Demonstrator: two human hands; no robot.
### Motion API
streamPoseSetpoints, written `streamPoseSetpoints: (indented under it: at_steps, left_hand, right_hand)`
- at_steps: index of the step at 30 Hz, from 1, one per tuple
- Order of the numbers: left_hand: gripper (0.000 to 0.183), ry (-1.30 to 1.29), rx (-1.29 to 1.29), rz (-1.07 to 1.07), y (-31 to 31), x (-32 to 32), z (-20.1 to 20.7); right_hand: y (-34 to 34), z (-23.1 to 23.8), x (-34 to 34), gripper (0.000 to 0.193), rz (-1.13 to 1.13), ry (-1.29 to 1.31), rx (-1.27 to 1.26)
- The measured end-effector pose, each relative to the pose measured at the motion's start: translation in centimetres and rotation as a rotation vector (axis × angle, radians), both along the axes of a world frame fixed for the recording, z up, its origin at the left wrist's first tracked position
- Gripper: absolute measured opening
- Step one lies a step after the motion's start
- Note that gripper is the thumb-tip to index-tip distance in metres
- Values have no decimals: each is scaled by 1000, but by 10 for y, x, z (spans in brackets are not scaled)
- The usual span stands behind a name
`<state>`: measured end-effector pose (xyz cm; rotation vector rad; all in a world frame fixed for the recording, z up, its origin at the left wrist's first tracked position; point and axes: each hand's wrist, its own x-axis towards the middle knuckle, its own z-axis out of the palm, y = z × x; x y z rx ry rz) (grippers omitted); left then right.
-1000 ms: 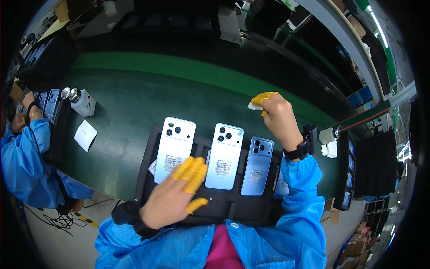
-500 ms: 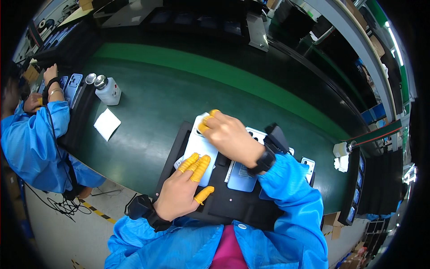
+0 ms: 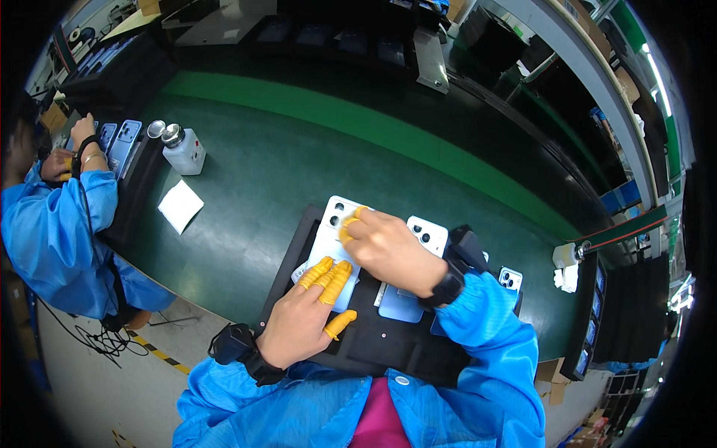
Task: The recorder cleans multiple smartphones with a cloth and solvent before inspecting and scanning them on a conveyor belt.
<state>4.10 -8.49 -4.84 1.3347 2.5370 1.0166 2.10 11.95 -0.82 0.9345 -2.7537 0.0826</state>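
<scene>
A light-blue and white phone (image 3: 324,246) lies back up, camera lenses at its far end, on a black foam tray (image 3: 299,231). My left hand (image 3: 297,321), in yellow finger cots, rests its outstretched fingers on the phone's near part, thumb spread aside. My right hand (image 3: 392,250) is closed, its yellow-cotted fingertips against the phone just beside the lenses. They pinch what looks like a small white wipe (image 3: 344,225), blurred and mostly covered. Right of it, a second phone (image 3: 403,306) sits in the tray, partly hidden under my right hand.
Another phone (image 3: 511,279) shows past my right sleeve. On the green bench (image 3: 246,149) stand a white pump bottle (image 3: 184,153) and a folded white cloth (image 3: 180,207). A second bottle (image 3: 565,256) is at the right. At left, a co-worker's arm (image 3: 93,160) reaches toward phones.
My right hand has slid from the phone's far end nearer and a little to the right, uncovering the camera lenses. My left hand stays put.
</scene>
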Motion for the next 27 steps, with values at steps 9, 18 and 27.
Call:
streamPoseSetpoints:
  at_steps: [9, 18, 27]
  left_hand:
    - [65, 59, 8, 2, -4, 0, 1]
    - [65, 6, -12, 30, 4, -1, 3]
    - [58, 38, -37, 59, 5, 3, 5]
  right_hand:
    - [15, 3, -4, 10, -197, 121, -172]
    - [46, 22, 82, 21, -300, -53, -242]
    - [273, -8, 274, 12, -1406, 305, -51]
